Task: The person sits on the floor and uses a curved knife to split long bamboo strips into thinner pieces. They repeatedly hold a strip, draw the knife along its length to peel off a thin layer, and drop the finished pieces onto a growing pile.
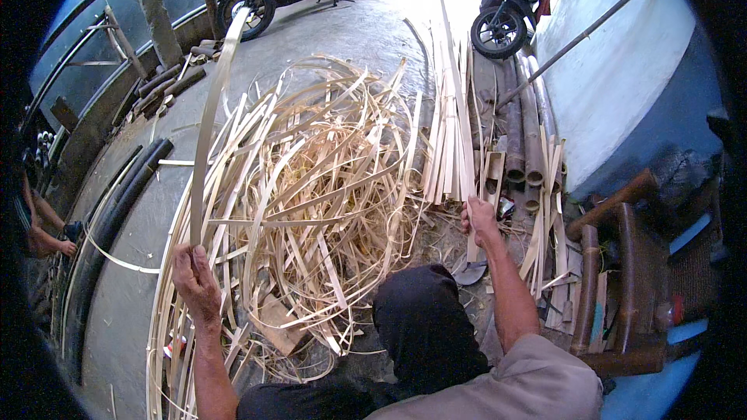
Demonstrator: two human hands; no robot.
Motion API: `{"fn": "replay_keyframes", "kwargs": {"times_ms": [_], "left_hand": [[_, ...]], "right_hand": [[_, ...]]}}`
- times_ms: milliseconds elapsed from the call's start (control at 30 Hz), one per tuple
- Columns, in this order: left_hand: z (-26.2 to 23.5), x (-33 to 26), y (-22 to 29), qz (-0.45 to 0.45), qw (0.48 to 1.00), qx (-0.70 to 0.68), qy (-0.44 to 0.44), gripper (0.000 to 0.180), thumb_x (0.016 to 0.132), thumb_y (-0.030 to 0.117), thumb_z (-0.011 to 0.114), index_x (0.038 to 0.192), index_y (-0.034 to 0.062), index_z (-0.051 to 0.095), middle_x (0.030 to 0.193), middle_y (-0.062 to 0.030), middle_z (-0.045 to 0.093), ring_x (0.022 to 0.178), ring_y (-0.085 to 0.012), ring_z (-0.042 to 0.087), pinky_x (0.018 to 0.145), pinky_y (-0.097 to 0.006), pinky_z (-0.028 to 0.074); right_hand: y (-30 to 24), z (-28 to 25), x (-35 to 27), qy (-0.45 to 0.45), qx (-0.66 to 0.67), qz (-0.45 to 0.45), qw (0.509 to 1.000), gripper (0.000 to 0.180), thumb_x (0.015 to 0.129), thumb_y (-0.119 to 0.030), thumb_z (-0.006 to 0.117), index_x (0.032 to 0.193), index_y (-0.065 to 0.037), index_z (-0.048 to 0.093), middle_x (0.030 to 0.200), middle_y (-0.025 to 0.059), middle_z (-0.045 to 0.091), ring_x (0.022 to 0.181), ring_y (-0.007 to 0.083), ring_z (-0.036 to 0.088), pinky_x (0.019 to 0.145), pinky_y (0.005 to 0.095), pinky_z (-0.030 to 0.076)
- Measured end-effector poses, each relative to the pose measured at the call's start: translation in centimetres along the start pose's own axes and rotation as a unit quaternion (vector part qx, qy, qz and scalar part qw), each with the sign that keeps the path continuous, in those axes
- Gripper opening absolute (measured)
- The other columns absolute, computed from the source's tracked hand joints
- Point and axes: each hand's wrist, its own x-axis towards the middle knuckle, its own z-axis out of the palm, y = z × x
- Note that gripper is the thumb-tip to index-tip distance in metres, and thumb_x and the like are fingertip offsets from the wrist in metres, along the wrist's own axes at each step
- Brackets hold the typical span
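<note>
My left hand (198,283) is closed on the lower end of a wide, pale bamboo strip (204,140), which rises and curves away toward the far left. Over on the right, my right hand (479,220) grips the near end of another long bamboo strip (457,101) that runs straight off toward the bright far end. Between the two hands lies a big tangled heap of thin bamboo shavings (327,163), with long strips looping around its left side. A bundle of flat split bamboo (442,157) lies just beyond my right hand.
Whole bamboo poles (513,132) lie along the right wall, with a slanted pole (580,37) above them. Dark poles (117,225) line the left side, near another person's bare foot (67,247). Motorbikes (498,27) stand farther off. A brown bamboo chair (622,288) is at the right.
</note>
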Motion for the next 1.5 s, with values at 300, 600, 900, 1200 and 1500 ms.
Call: {"fn": "replay_keyframes", "kwargs": {"times_ms": [300,600,900,1200,1500], "left_hand": [[4.5,3.2,3.3,0.132,0.985,0.064,-0.092,0.012,0.101,0.013,0.057,0.096,0.0033,0.059,0.087,-0.0137,0.055,0.077,-0.0326,0.059,0.069,-0.041,0.048],[4.3,-1.1,-4.4,0.009,0.897,0.29,-0.332,0.018,0.097,0.027,0.06,0.097,0.0091,0.06,0.091,-0.0161,0.062,0.081,-0.0398,0.066,0.069,-0.052,0.053],[-2.3,-3.5,-10.3,0.006,0.911,0.268,-0.315,0.04,0.099,0.039,0.056,0.088,0.001,0.064,0.089,-0.0238,0.065,0.087,-0.042,0.064,0.076,-0.053,0.05],[-7.5,-3.8,-8.2,-0.048,0.876,0.357,-0.321,0.056,0.098,0.062,0.048,0.092,0.0093,0.066,0.093,-0.0155,0.069,0.094,-0.0362,0.067,0.078,-0.05,0.054],[-9.0,-5.9,-6.2,-0.056,0.866,0.373,-0.327,0.051,0.096,0.054,0.056,0.086,0.0048,0.063,0.09,-0.0203,0.068,0.087,-0.0418,0.067,0.074,-0.052,0.053]], "right_hand": [[5.4,-1.6,9.7,0.034,0.05,0.131,0.989,0.03,0.103,-0.033,0.046,0.089,-0.007,0.053,0.065,0.0052,0.052,0.045,0.0181,0.048,0.041,0.0386,0.042],[8.1,0.3,10.7,0.002,0.004,0.16,0.987,0.029,0.098,-0.031,0.048,0.098,-0.004,0.056,0.069,0.0126,0.062,0.052,0.026,0.063,0.048,0.0432,0.056],[7.9,4.4,3.8,0.125,-0.503,-0.366,0.773,0.036,0.093,-0.027,0.064,0.113,0.003,0.065,0.108,0.0252,0.066,0.107,0.0412,0.06,0.093,0.0523,0.048],[13.0,25.1,-19.1,-0.662,-0.236,-0.506,0.499,0.026,0.081,-0.011,0.073,0.104,-0.006,0.063,0.099,0.0126,0.06,0.093,0.0321,0.061,0.079,0.0421,0.053],[24.8,29.3,-36.9,-0.815,-0.304,-0.394,0.298,0.045,0.094,-0.018,0.052,0.138,-0.008,0.05,0.114,0.0153,0.063,0.107,0.0309,0.066,0.075,0.0458,0.06]]}}
